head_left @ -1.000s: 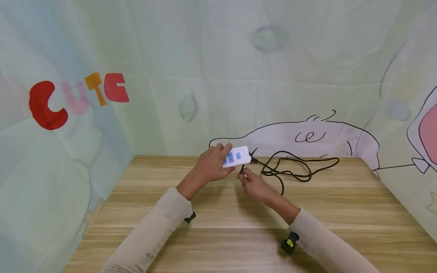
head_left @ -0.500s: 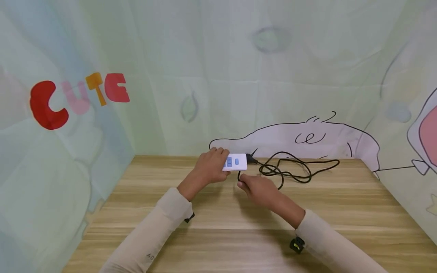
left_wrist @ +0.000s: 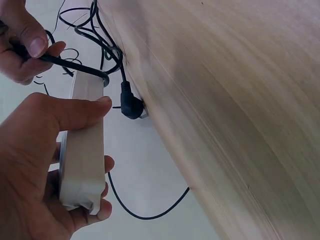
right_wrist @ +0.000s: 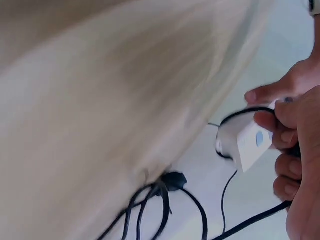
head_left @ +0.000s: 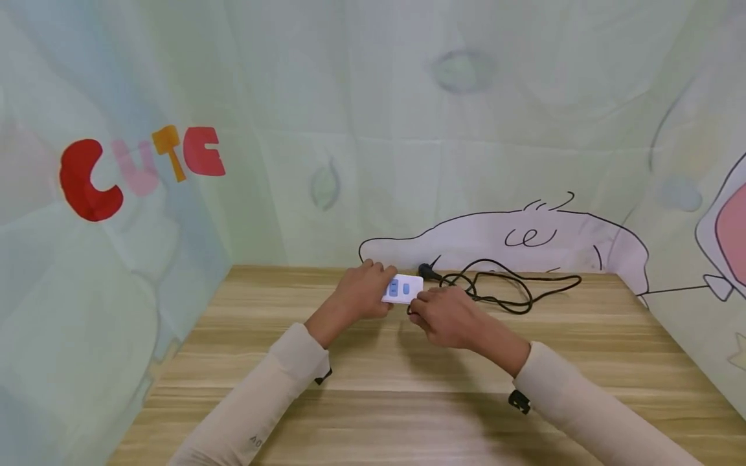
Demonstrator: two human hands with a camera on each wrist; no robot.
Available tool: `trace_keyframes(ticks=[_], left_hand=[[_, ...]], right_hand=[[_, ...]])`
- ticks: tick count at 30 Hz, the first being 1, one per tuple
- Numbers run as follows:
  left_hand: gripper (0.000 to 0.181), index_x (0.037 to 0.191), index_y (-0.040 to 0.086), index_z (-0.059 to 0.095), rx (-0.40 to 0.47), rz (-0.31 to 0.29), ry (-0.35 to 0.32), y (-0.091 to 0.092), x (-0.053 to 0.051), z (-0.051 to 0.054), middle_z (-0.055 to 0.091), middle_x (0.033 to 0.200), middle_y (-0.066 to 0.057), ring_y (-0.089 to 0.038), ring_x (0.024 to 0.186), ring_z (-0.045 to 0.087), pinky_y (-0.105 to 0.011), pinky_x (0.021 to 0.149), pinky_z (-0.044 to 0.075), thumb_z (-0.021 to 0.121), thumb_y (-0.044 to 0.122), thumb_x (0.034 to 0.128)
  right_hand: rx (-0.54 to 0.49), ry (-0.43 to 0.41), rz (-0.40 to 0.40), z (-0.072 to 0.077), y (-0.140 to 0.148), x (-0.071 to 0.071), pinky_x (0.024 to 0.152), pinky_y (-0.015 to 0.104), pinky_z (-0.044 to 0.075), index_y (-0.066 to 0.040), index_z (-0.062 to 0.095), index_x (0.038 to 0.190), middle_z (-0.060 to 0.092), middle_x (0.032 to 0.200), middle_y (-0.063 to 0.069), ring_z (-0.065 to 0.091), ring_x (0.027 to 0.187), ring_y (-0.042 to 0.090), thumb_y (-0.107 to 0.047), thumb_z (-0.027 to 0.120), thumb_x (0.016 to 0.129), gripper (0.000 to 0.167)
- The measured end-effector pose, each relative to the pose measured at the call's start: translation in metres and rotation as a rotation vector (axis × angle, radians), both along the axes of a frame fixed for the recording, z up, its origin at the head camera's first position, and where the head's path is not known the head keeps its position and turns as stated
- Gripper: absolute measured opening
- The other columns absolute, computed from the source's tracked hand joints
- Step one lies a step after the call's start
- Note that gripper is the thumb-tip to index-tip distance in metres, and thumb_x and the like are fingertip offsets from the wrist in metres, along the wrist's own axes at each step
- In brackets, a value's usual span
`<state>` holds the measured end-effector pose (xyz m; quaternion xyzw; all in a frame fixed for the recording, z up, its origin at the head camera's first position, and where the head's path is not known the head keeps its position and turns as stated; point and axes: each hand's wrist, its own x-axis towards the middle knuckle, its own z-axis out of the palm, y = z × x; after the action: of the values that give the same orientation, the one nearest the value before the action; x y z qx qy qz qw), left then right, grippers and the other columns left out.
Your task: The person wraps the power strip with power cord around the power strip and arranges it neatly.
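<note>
My left hand (head_left: 362, 291) grips a white power strip (head_left: 414, 285) with blue sockets and holds it above the back of the table. In the left wrist view its thumb presses on the strip's narrow side (left_wrist: 85, 155). Close to the strip's right end, my right hand (head_left: 447, 317) pinches the black power cord (left_wrist: 75, 65). That cord bends round the end of the strip in both wrist views. The black plug (head_left: 428, 271) lies apart from both hands, near the table's back edge. My left fingers hide part of the strip.
Loose loops of the cord (head_left: 519, 313) lie on the wooden table (head_left: 408, 401) to the right of my hands. A printed cloth wall (head_left: 291, 194) rises right behind the table's back edge and along its sides.
The power strip has come down a little and levelled out. My right hand has drawn the cord from under the strip up towards its right end.
</note>
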<state>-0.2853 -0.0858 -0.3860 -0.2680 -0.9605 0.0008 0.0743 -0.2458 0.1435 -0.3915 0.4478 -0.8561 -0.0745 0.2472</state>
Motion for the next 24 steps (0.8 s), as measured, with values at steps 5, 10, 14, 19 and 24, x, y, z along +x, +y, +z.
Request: trace_keyframes(ticks=[5,10,14,19,24], left_hand=[[0.061,0.145,0.017,0.065,-0.018,-0.015,-0.056,0.000,0.002,0.000,0.076,0.130,-0.010,-0.025,0.105,0.064,-0.042,0.085,0.060,0.088,0.042,0.0953],[0.054,0.140,0.017,0.066,0.003,-0.068,-0.055,-0.001,0.005,0.005,0.076,0.127,-0.010,-0.028,0.105,0.065,-0.044,0.083,0.061,0.088,0.039,0.0949],[0.055,0.138,0.018,0.068,0.024,-0.096,-0.072,-0.003,0.006,0.008,0.076,0.124,-0.009,-0.029,0.103,0.066,-0.045,0.080,0.060,0.091,0.038,0.0926],[0.058,0.140,0.021,0.069,0.056,-0.145,-0.136,-0.008,0.006,0.007,0.076,0.125,-0.006,-0.027,0.105,0.066,-0.044,0.083,0.059,0.094,0.039,0.0907],[0.058,0.140,0.021,0.071,0.105,-0.211,-0.150,-0.011,0.009,0.008,0.075,0.127,-0.005,-0.027,0.109,0.066,-0.045,0.090,0.058,0.093,0.036,0.0893]], right_hand=[[0.073,0.085,0.078,0.018,0.006,-0.011,0.053,0.026,0.039,-0.017,0.074,0.087,0.064,0.076,-0.004,0.055,0.062,0.012,-0.041,0.080,0.105,0.030],[0.007,0.094,0.148,0.029,0.011,-0.025,0.055,0.027,0.050,-0.020,0.082,0.090,0.069,0.079,-0.006,0.063,0.063,0.011,-0.043,0.087,0.098,0.024],[-0.054,0.045,0.201,0.031,0.013,-0.032,0.057,0.027,0.055,-0.020,0.082,0.093,0.075,0.084,-0.008,0.067,0.066,0.009,-0.042,0.088,0.097,0.023],[-0.140,-0.065,0.218,0.029,0.015,-0.038,0.058,0.027,0.054,-0.019,0.083,0.094,0.075,0.084,-0.008,0.064,0.064,0.007,-0.043,0.090,0.093,0.025],[-0.255,-0.234,0.183,0.027,0.016,-0.044,0.061,0.025,0.052,-0.019,0.084,0.096,0.075,0.088,-0.008,0.063,0.067,0.005,-0.041,0.093,0.087,0.025]])
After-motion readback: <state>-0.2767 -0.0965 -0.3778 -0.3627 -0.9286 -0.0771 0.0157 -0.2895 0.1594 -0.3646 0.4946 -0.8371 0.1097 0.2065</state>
